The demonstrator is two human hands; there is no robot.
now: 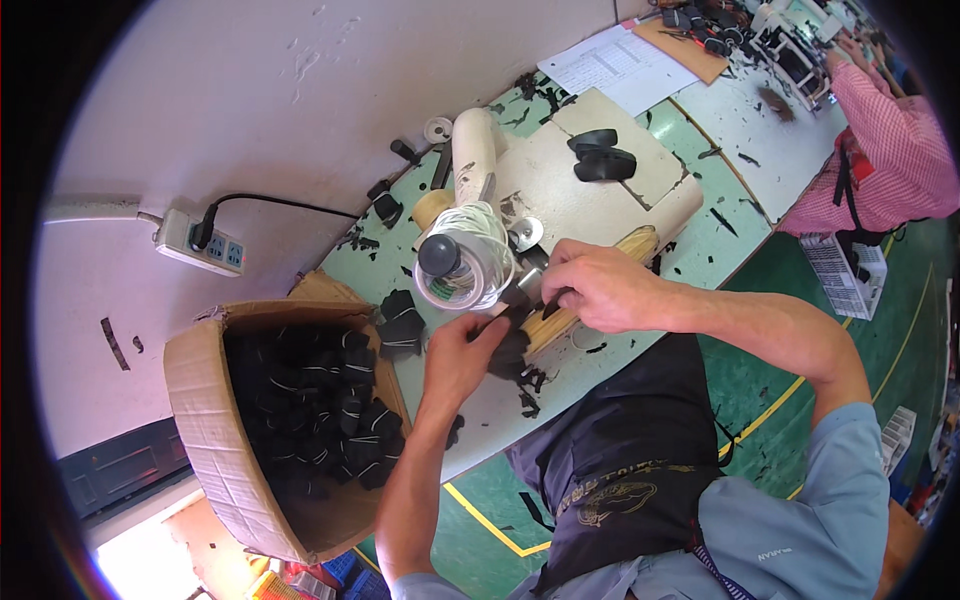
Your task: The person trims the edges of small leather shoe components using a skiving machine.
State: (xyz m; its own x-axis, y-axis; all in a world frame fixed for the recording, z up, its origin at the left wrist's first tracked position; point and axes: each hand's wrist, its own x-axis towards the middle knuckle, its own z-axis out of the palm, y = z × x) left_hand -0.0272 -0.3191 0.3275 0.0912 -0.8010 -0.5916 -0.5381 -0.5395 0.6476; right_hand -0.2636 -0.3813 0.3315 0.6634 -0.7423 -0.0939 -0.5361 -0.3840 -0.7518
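My left hand (462,358) is closed on a dark, soft-looking black piece (512,345) at the table's near edge, beside the metal working end of a cream-coloured machine (478,150). The fingers of my right hand (612,288) are pinched around the edge of another small black piece (556,302), just right of that metal part. My right palm lies over a wooden-looking strip (545,328) along the machine's front. Two black oval pads (603,160) rest on the machine's flat cream top. My fingers hide much of what lies between my hands.
On the left, a cardboard box (190,410) holds many banded black bundles. A coil of white cord (480,235) and tape hang on the machine. A power strip (205,243) feeds a black cable. Black scraps litter the green table (470,430). A person in pink (885,150) works at far right.
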